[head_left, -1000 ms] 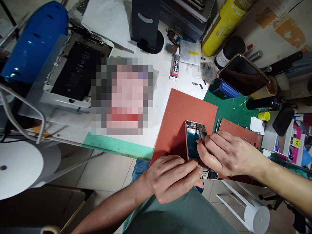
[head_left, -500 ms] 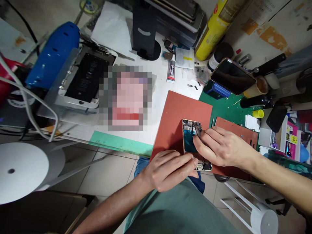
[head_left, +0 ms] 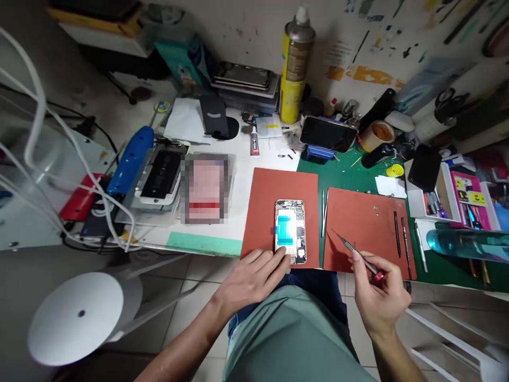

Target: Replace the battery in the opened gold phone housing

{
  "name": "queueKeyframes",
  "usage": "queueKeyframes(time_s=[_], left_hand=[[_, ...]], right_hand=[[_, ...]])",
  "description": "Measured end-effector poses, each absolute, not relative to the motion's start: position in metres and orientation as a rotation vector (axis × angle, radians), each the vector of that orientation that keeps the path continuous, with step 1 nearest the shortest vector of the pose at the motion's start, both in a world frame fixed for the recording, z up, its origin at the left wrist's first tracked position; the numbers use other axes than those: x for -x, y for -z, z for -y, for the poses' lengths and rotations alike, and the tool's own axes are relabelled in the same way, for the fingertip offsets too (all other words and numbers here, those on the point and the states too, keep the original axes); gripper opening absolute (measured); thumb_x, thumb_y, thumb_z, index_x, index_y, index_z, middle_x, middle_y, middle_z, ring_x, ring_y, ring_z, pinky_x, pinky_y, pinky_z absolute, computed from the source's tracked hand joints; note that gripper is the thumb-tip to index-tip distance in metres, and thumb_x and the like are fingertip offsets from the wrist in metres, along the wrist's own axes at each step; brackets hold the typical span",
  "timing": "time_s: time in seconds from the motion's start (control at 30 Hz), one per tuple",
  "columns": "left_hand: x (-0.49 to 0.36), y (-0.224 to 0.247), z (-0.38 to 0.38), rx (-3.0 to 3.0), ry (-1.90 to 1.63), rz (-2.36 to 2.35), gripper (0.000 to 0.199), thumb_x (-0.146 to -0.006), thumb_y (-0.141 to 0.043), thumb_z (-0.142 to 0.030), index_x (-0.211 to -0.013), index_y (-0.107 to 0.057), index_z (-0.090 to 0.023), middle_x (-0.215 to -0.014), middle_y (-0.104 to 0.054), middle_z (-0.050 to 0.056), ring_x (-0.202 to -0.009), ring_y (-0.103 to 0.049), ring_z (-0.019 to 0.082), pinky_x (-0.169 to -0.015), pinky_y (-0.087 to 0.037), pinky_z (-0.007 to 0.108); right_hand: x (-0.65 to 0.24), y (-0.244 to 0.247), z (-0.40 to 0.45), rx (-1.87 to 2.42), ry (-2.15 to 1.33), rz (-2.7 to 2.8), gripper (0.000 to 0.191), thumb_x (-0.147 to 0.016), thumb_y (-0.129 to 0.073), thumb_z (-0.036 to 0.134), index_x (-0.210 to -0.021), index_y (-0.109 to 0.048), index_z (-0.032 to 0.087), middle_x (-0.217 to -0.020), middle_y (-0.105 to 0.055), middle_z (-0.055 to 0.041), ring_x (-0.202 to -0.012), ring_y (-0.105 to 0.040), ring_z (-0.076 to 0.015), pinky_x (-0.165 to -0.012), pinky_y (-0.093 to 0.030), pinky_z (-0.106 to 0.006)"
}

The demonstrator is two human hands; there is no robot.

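Note:
On the left red-brown mat (head_left: 260, 212) lies an opened phone (head_left: 300, 223), its inside facing up, with a shiny sheet and blue strips across the middle. My left hand (head_left: 258, 276) grips its lower left corner, fingertips on the phone's bottom edge. In my right hand (head_left: 377, 292) is a slim screwdriver (head_left: 350, 246) with a ribbed metal grip and a red end. Its thin tip points up and left over the right red-brown mat (head_left: 358, 212), away from the phone. Tiny parts (head_left: 376, 209) lie on that mat.
Thin tools (head_left: 397, 233) lie at the right mat's edge. Behind stand a phone on a blue holder (head_left: 328, 133), a glue tube (head_left: 254, 142) and a yellow spray can (head_left: 295, 69). Another opened phone (head_left: 161, 175) and white cables (head_left: 75, 148) are at left.
My right hand has drawn back from the phone to the right, taking the screwdriver with it. The left hand stays at the phone's lower end. The view has turned and widened.

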State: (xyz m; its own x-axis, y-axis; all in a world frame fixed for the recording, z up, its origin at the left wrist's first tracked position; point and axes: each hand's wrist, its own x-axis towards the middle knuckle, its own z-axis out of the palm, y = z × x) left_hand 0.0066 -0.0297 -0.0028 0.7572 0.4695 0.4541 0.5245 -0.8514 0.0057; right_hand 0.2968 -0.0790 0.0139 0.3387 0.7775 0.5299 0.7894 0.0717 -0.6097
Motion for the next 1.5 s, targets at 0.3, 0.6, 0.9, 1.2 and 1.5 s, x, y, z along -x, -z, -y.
queueKeyframes(time_s=[0.3, 0.6, 0.9, 1.2, 1.5], left_hand=[[0.004, 0.008, 0.033, 2.94, 0.528, 0.847, 0.051, -0.103, -0.048, 0.003, -0.151, -0.058, -0.011, -0.147, -0.071, 0.017, -0.126, -0.07, 0.028, -0.103, -0.049, 0.043], [0.0, 0.003, 0.027, 2.898, 0.836, 0.884, 0.066, -0.101, -0.066, -0.002, -0.164, -0.047, -0.013, -0.119, -0.082, 0.016, -0.098, -0.077, 0.026, -0.088, -0.054, 0.04], [-0.002, 0.006, 0.011, 2.754, 0.899, 1.057, 0.046, -0.096, -0.074, -0.001, -0.139, -0.066, -0.017, -0.105, -0.083, 0.007, -0.079, -0.076, 0.018, -0.08, -0.056, 0.033], [-0.01, 0.01, -0.027, 2.701, 0.903, 1.548, 0.038, -0.108, -0.06, -0.024, -0.145, -0.063, -0.025, -0.124, -0.077, 0.012, -0.105, -0.075, 0.028, -0.098, -0.059, 0.045], [-0.024, 0.015, -0.057, 2.692, 0.907, 1.75, 0.04, -0.11, -0.052, -0.033, -0.148, -0.063, -0.024, -0.134, -0.074, 0.014, -0.121, -0.069, 0.034, -0.109, -0.055, 0.055]], right_hand=[[-0.282, -0.006, 0.082, 1.751, -0.105, 1.458, 0.012, -0.109, -0.06, 0.02, -0.118, -0.068, 0.02, -0.098, -0.078, -0.0067, -0.083, -0.079, -0.018, -0.078, -0.066, -0.029], [-0.302, 0.008, 0.072, 1.922, 0.091, 1.586, 0.028, -0.11, -0.05, 0.012, -0.134, -0.063, 0.017, -0.106, -0.074, -0.0117, -0.096, -0.073, -0.023, -0.08, -0.059, -0.035], [-0.319, 0.025, 0.053, 2.031, 0.26, 1.707, 0.027, -0.109, -0.047, 0.01, -0.128, -0.067, 0.014, -0.094, -0.069, -0.011, -0.085, -0.06, -0.0251, -0.076, -0.05, -0.039], [-0.335, 0.014, 0.053, 2.023, 0.131, 1.593, 0.022, -0.111, -0.053, 0.022, -0.125, -0.068, 0.016, -0.105, -0.073, -0.0131, -0.096, -0.065, -0.0272, -0.087, -0.052, -0.041], [-0.408, -0.006, 0.057, 2.248, 0.182, 1.34, 0.032, -0.111, -0.054, 0.035, -0.093, -0.074, 0.018, -0.087, -0.073, -0.0078, -0.078, -0.067, -0.0219, -0.07, -0.046, -0.033]])
